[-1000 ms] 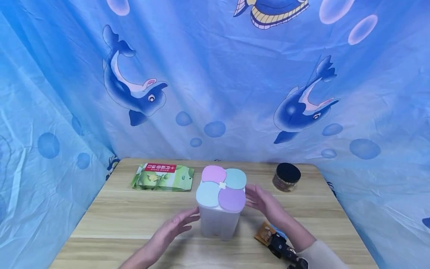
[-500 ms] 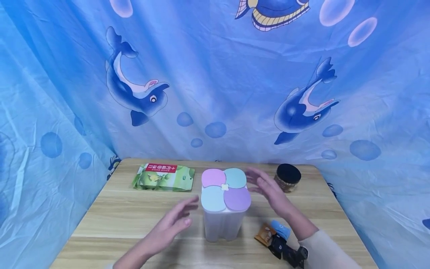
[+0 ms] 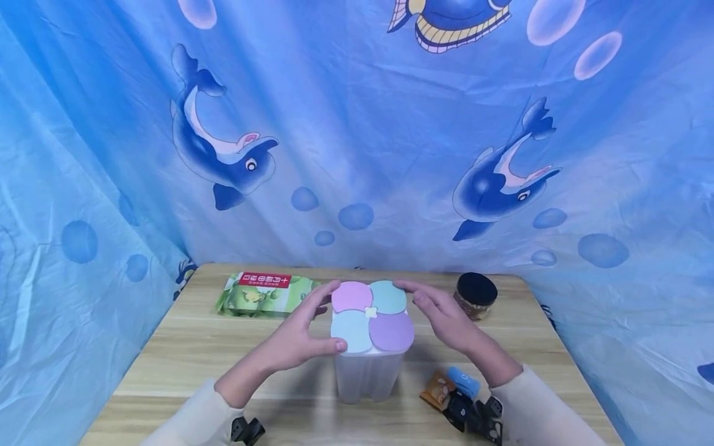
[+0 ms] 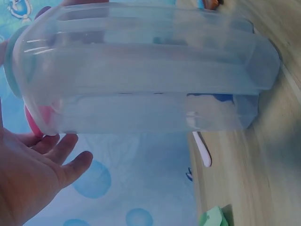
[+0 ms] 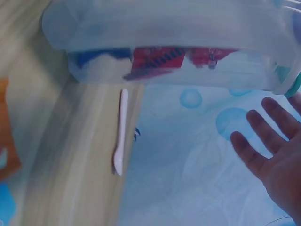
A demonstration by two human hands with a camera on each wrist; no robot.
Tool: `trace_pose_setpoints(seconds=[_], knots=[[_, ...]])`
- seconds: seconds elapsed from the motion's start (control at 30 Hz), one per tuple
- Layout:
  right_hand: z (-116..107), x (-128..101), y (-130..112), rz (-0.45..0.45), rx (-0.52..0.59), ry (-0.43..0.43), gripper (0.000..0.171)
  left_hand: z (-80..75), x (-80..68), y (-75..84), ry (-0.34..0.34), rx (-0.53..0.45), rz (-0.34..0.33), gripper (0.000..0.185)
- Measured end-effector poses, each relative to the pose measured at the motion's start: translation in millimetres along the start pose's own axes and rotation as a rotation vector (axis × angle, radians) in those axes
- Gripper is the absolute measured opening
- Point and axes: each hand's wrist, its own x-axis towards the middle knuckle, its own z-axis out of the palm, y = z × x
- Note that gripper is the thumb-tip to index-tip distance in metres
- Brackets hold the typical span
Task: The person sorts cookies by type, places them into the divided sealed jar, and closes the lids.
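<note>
Head view: clear container (image 3: pixel 365 371) with a four-petal pastel lid (image 3: pixel 370 314) stands upright mid-table (image 3: pixel 184 359). Left hand (image 3: pixel 298 337) touches the lid's left edge, thumb at the near rim, fingers relaxed, not clamped. Right hand (image 3: pixel 446 316) sits just beside the lid's right edge, fingers straight; contact unclear. Green packet (image 3: pixel 262 294) behind left, dark-capped jar (image 3: pixel 475 295) behind right, orange wrapper (image 3: pixel 437 389) near the right wrist.

A light wooden table (image 3: pixel 184 365) stands against draped blue cloth (image 3: pixel 357 136) printed with dolphins (image 3: pixel 223 155), bubbles and a fish, evenly lit.
</note>
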Motion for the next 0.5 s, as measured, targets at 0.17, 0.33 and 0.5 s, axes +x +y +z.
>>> trace_pose_setpoints(seconds=[0.17, 0.33, 0.5], knots=[[-1, 2, -6, 0.043, -0.101, 0.003, 0.040, 1.1, 2.5, -3.2, 0.000, -0.049, 0.013, 0.099], [-2, 1, -7, 0.017, -0.116, -0.030, 0.041, 1.1, 2.3, -6.6, 0.017, -0.051, 0.023, 0.098], [-1, -9, -4, -0.073, -0.124, 0.068, 0.046, 1.5, 2.4, -11.1, 0.033, -0.070, 0.039, 0.098]])
